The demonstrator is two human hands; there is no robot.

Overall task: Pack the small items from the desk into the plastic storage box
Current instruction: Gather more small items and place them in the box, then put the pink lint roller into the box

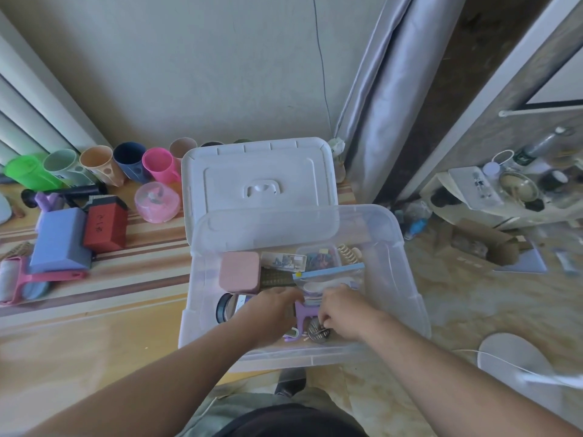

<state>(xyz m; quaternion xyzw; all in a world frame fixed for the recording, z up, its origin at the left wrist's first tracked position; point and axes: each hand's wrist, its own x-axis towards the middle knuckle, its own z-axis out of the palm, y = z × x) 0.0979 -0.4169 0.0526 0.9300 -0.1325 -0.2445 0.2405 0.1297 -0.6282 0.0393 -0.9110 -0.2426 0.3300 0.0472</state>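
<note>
The clear plastic storage box (407, 288) stands at the desk's right edge, with its white lid (258, 171) propped behind it. Both hands reach down inside the box. My left hand (271, 307) lies over a purple plastic item (303, 313) with its fingers curled down; its grip is hidden. My right hand (344, 310) pinches at a round metal mesh ball (318, 331) near the box's front wall. Inside the box also lie a pink square case (239, 271), a dark-lidded jar (225, 307), a blue strip (328, 270) and a small clear box of clips (318, 257).
On the desk to the left stand several coloured cups (94, 167), a pink round container (156, 201), a red box (105, 227), a blue block (60, 239) and a pink roller (19, 279). A curtain (378, 99) hangs to the right; floor clutter and a cardboard box (485, 244) lie beyond.
</note>
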